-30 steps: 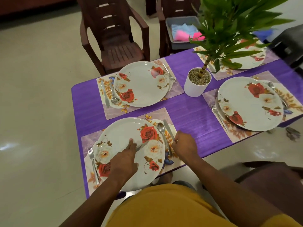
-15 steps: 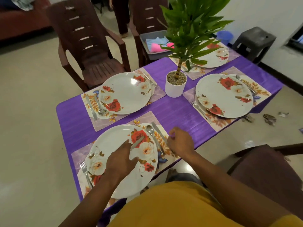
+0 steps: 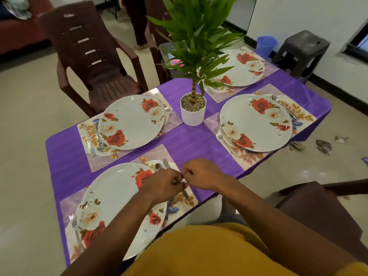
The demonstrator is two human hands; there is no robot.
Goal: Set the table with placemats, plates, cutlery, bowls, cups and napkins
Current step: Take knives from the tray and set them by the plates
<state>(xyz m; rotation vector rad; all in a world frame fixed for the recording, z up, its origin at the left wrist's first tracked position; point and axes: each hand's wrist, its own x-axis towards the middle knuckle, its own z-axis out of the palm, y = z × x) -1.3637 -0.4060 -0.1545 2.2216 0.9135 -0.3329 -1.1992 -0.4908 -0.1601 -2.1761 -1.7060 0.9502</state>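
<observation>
Knife (image 3: 184, 191) lies beside the near rose-patterned plate (image 3: 113, 198).

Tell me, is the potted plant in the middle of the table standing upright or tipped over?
Upright. The white pot sits flat on the purple tablecloth, its pebble-filled top level, and the stem rises straight from it.
</observation>
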